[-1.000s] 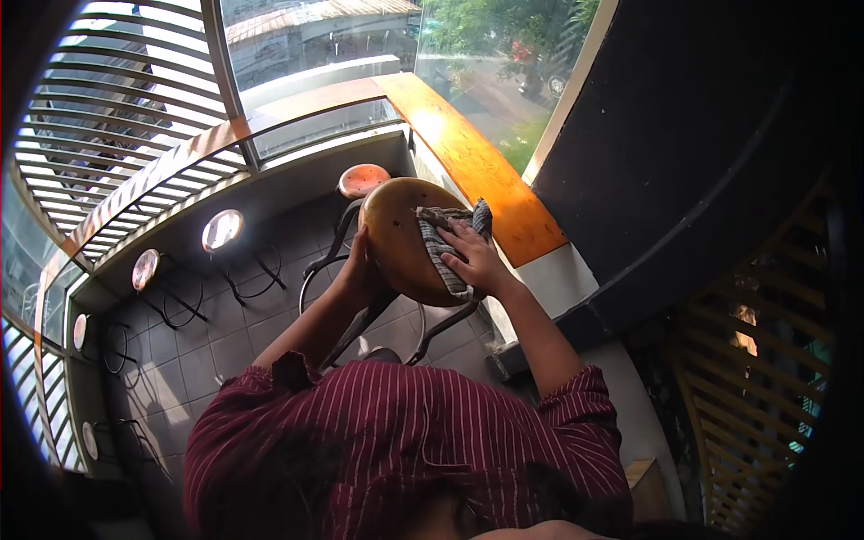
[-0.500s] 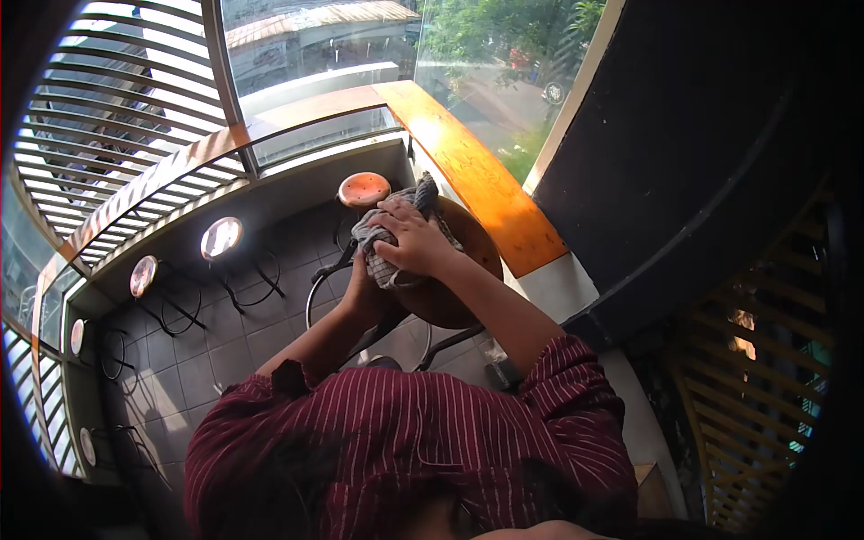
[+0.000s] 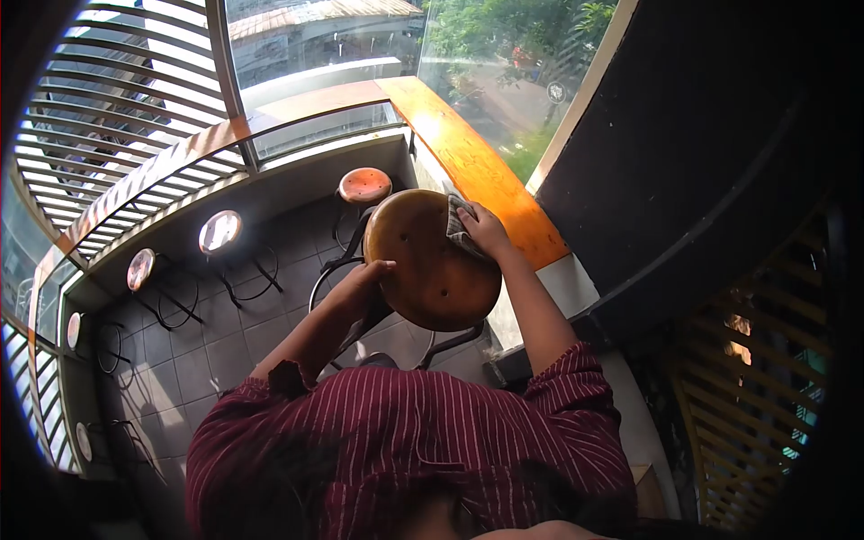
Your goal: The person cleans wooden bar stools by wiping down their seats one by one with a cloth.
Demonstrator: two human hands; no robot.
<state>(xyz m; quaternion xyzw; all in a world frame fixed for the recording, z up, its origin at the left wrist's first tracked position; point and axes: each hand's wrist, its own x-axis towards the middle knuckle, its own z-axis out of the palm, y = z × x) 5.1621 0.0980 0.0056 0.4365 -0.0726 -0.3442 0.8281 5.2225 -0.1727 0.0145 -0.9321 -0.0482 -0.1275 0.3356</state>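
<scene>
Right in front of me is a stool with a round brown wooden seat [image 3: 423,261] and dark metal legs. My left hand [image 3: 364,281] grips the seat's left edge, its thumb resting on top and the other fingers out of sight below. At the opposite edge, my right hand [image 3: 484,229] holds a grey checked cloth [image 3: 457,220] against the seat's right rim. Part of the cloth is hidden under that hand, and its fingers are bent over it.
An orange wooden counter [image 3: 477,162] runs along the window to the right. More round stools, among them an orange-topped stool [image 3: 365,184] and a sunlit stool [image 3: 220,233], line the low curved wall. Dark grey tiles [image 3: 202,360] cover the floor.
My right hand has carried the cloth from the seat's left side across to its right rim, uncovering the seat top. My left hand stays at the left edge, its thumb now showing on top.
</scene>
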